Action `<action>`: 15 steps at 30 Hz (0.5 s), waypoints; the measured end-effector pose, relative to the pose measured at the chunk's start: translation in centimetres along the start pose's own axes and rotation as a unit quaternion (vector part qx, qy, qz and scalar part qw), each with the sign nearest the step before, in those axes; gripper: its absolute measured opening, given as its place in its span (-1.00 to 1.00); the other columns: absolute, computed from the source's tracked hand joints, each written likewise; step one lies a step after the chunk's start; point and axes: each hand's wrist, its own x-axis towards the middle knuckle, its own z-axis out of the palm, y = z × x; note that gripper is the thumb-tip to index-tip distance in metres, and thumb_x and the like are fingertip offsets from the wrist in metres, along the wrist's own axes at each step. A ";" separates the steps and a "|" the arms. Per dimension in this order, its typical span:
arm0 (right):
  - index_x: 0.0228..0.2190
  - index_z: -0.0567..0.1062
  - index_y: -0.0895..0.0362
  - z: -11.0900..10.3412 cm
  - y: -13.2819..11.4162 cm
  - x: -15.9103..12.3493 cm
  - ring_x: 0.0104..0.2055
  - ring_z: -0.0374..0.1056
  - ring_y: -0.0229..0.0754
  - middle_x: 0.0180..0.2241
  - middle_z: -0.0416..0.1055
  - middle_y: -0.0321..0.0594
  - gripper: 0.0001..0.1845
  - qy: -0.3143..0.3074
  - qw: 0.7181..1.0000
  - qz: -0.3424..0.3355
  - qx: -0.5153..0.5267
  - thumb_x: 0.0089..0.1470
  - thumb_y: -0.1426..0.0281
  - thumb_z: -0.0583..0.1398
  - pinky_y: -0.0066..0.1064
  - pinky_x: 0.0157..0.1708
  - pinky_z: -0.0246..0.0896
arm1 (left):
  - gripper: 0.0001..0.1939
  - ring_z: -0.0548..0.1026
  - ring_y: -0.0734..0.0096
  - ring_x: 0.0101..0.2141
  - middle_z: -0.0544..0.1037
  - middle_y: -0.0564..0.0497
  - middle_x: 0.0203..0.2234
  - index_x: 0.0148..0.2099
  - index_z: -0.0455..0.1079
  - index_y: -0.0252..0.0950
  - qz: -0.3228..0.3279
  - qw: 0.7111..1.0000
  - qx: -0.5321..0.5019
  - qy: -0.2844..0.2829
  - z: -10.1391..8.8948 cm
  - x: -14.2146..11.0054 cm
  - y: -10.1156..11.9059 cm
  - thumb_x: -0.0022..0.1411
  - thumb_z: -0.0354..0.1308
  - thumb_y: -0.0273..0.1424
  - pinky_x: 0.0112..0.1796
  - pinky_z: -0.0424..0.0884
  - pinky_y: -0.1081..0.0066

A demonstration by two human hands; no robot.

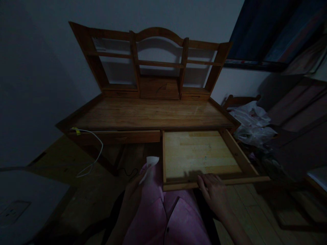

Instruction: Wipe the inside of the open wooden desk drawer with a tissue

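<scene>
Dim room, wooden desk [158, 114] against a pale wall [38, 68]. Open drawer [178, 185] juts from the desk's right side, towards me. Right hand [214, 190]: fingers curled over its front edge, near the middle; a central grip should limit skewing. Left hand [135, 186]: pinching white cloth or tissue [152, 160]. No readable brands or labels; marks [205, 158] inside illegible.

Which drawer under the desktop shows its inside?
The right drawer, pulled out, the right hand on its front edge; the left drawer shows only its front.
</scene>
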 end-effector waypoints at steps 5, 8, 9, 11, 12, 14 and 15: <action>-0.28 0.55 0.17 0.0 0.0 0.1 -0.23 0.36 -0.08 -0.30 0.50 -0.15 -0.67 0.001 1.000 -0.005 -0.001 0.43 0.34 0.05 -0.21 -0.10 0.08 | -0.22 0.21 0.28 0.36 0.28 0.01 0.34 0.40 0.29 -0.19 0.212 0.957 0.134 -0.146 2.4 4.1 0.4 0.14 -0.08 -0.62 0.38 0.03 0.08; -0.30 0.55 0.16 -0.1 -0.1 0.2 -0.25 0.35 -0.08 -0.32 0.49 -0.15 -0.67 0.007 1.000 -0.005 -0.001 0.42 0.34 0.05 -0.21 -0.12 0.08 | -0.19 0.11 0.33 0.40 0.18 0.00 0.40 0.42 0.25 -0.26 0.257 0.918 0.183 -0.239 3.3 4.5 -0.2 0.12 -0.14 -0.68 0.38 0.05 0.12; -0.30 0.55 0.16 -0.1 -0.1 0.2 -0.24 0.35 -0.08 -0.32 0.49 -0.15 -0.67 0.008 1.000 -0.007 -0.001 0.42 0.34 0.06 -0.21 -0.11 0.08 | -0.19 0.10 0.35 0.40 0.16 0.01 0.40 0.42 0.25 -0.26 0.266 0.912 0.183 -0.253 3.5 4.3 -0.4 0.13 -0.16 -0.69 0.37 0.09 0.14; -0.29 0.56 0.17 -0.2 -0.2 0.3 -0.24 0.35 -0.08 -0.31 0.50 -0.16 -0.68 0.008 1.000 -0.008 -0.003 0.42 0.34 0.06 -0.21 -0.11 0.09 | -0.20 0.11 0.38 0.40 0.18 0.01 0.39 0.41 0.26 -0.26 0.273 0.910 0.172 -0.261 3.5 3.7 -0.5 0.15 -0.19 -0.71 0.35 0.16 0.17; -0.28 0.56 0.17 -0.3 -0.2 0.3 -0.24 0.35 -0.08 -0.31 0.50 -0.16 -0.68 0.008 1.000 -0.009 -0.002 0.42 0.35 0.06 -0.21 -0.10 0.09 | -0.20 0.12 0.39 0.39 0.20 0.02 0.38 0.39 0.28 -0.25 0.270 0.912 0.166 -0.260 3.5 3.3 -0.6 0.15 -0.19 -0.72 0.35 0.18 0.18; -0.28 0.56 0.17 -0.3 -0.2 0.3 -0.23 0.36 -0.09 -0.30 0.50 -0.17 -0.69 0.005 1.000 -0.006 0.000 0.42 0.35 0.06 -0.21 -0.08 0.10 | -0.21 0.14 0.40 0.39 0.22 0.04 0.37 0.38 0.31 -0.21 0.259 0.914 0.162 -0.265 3.2 2.4 -0.7 0.16 -0.19 -0.73 0.34 0.20 0.20; -0.27 0.56 0.17 -0.3 -0.2 0.2 -0.23 0.36 -0.09 -0.30 0.50 -0.17 -0.69 0.001 1.000 -0.005 -0.001 0.42 0.35 0.07 -0.21 -0.08 0.10 | -0.21 0.14 0.41 0.39 0.23 0.05 0.37 0.37 0.31 -0.18 0.251 0.915 0.164 -0.270 3.1 2.0 -0.9 0.17 -0.18 -0.73 0.34 0.20 0.21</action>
